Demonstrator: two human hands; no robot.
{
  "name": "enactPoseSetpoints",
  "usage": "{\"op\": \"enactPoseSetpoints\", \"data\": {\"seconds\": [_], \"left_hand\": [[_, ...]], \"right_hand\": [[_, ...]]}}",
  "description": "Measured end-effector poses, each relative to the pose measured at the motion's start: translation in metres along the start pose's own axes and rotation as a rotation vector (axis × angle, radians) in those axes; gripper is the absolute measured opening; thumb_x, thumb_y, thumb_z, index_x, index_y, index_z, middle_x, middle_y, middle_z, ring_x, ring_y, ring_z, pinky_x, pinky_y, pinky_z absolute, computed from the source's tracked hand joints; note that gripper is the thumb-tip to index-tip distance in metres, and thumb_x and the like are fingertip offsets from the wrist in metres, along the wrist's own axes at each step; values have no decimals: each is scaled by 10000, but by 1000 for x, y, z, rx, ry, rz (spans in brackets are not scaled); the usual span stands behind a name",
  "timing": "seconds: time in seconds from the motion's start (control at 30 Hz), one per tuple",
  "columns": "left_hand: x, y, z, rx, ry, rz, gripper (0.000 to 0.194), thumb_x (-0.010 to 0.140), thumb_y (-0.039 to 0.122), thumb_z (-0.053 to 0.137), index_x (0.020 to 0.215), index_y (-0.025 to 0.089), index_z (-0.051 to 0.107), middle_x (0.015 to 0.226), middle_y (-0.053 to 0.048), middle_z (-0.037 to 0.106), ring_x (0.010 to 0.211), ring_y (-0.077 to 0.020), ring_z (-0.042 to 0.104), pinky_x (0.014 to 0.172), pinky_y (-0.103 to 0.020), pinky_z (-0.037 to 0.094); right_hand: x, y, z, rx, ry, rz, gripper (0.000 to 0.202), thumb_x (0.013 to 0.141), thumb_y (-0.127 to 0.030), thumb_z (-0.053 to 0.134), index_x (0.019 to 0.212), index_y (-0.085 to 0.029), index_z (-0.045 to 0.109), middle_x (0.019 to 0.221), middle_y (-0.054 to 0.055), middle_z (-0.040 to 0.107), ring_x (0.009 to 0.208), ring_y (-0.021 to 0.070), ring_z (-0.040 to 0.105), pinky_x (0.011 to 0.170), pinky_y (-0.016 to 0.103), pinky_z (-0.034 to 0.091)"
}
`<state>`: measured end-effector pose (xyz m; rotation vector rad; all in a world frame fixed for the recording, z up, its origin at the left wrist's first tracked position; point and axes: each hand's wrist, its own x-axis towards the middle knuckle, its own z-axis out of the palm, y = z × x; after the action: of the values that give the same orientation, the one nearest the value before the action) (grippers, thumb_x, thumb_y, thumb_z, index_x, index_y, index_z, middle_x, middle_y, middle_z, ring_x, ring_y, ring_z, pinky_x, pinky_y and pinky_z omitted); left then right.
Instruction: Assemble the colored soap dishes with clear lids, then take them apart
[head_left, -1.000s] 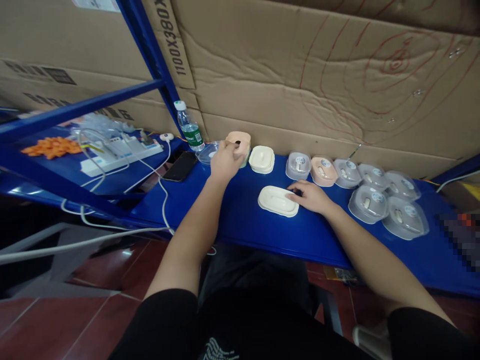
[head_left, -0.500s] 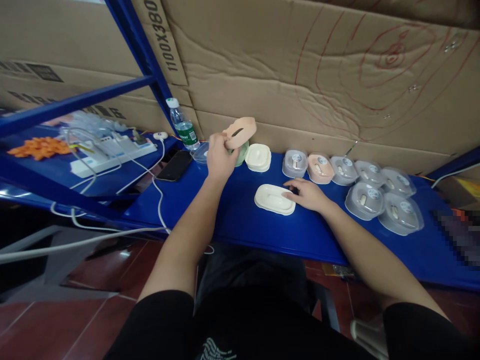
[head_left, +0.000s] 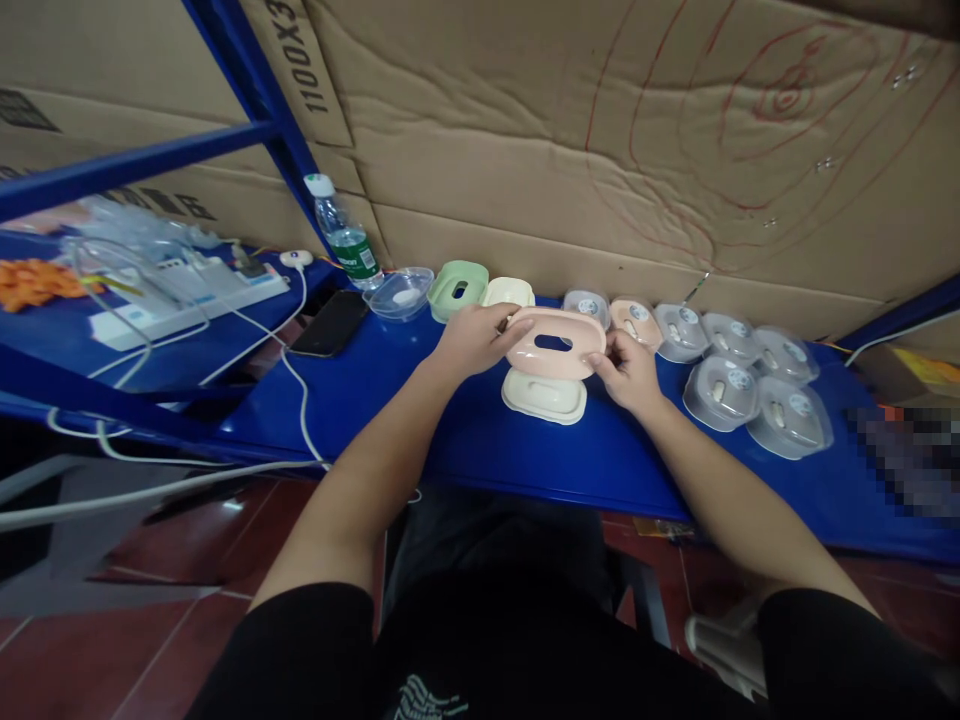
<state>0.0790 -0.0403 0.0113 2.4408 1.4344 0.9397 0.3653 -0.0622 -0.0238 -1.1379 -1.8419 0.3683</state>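
A peach plastic lid with an oval slot [head_left: 525, 357] is held up by both hands above the table. My left hand [head_left: 478, 342] grips its left end, thumb on top. At its right end my right hand [head_left: 630, 370] pinches the edge. Just below and in front of the lid, a cream oval plastic piece [head_left: 544, 396] lies on the blue table. Behind my left hand stand a green slotted piece [head_left: 450, 285] and a cream piece [head_left: 510, 292], the latter partly hidden by hand and lid.
Several clear-lidded containers [head_left: 721, 392] stand at the right, one peach [head_left: 636, 322] among them. To the left are a clear dish [head_left: 401, 295], a water bottle [head_left: 346, 240], a black phone [head_left: 330, 323], a power strip [head_left: 187, 300] and white cables [head_left: 304, 400]. Cardboard [head_left: 480, 150] backs the table.
The peach lid has come down and right from the back row in my left hand, tilting to show its slotted face. My right hand has left the cream piece and taken the lid's right end.
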Motion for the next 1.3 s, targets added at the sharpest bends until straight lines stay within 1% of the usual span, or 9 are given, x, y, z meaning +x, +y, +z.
{"op": "enactPoseSetpoints", "data": {"seconds": [0.1,0.27,0.47,0.57,0.67,0.8,0.9,1.03,1.3], "left_hand": [[1,-5,4,23,-114,-15,488,1030,562,458,900,203,760,688,-56,673,694,-211,647,659,-335,438],[-1,-10,9,-103,-263,57,495,1033,509,456,1320,199,716,977,-81,791,903,-229,725,755,-330,499],[0,-8,14,-87,-519,52,461,1051,489,402,1039,214,772,783,-55,773,760,-206,716,715,-316,490],[0,-8,25,31,-590,16,416,1027,476,460,1180,242,768,1084,-89,819,989,-249,755,840,-345,520],[0,-9,31,110,-564,-38,508,1013,538,489,1372,248,702,1400,-111,724,1247,-304,691,974,-389,514],[4,-15,20,91,-419,-94,579,985,620,534,1375,227,706,1225,-113,787,1190,-300,708,971,-378,523],[8,-28,1,74,-93,-174,494,999,541,551,1320,208,723,1100,-101,794,1112,-279,718,974,-377,528],[6,-59,-26,162,371,-406,369,985,424,578,1266,228,717,1314,-129,703,1235,-310,661,1069,-433,513],[-5,-109,-46,212,202,-865,240,888,363,693,1077,225,748,1343,-192,685,1219,-422,679,1039,-576,538]], "right_hand": [[1,-2,-1,-7,-50,40,582,872,-785,621,667,-251,511,588,-6,555,564,161,486,559,314,384],[6,-4,-6,-7,-228,156,732,902,-871,468,524,-247,411,483,-16,435,487,136,413,505,306,282],[9,-5,-13,-189,-562,91,745,908,-866,486,524,-231,420,498,-24,411,498,122,387,517,311,252],[8,-7,-12,-323,-730,65,707,930,-818,521,541,-228,509,513,-13,481,504,129,433,520,318,256],[8,-8,-10,-372,-752,83,699,957,-802,490,568,-225,556,548,6,551,529,142,486,534,323,270],[9,-9,-9,-387,-785,112,693,968,-808,454,639,-214,590,628,18,618,601,155,531,577,319,288],[9,-9,-9,-404,-783,122,703,966,-822,434,654,-209,577,646,18,614,617,155,525,589,320,279],[8,-7,-9,-411,-782,112,706,969,-827,421,656,-210,563,655,20,602,620,155,513,593,326,266],[7,-3,-9,-399,-775,123,684,974,-809,441,664,-213,571,675,22,630,628,157,522,608,324,284]]}}
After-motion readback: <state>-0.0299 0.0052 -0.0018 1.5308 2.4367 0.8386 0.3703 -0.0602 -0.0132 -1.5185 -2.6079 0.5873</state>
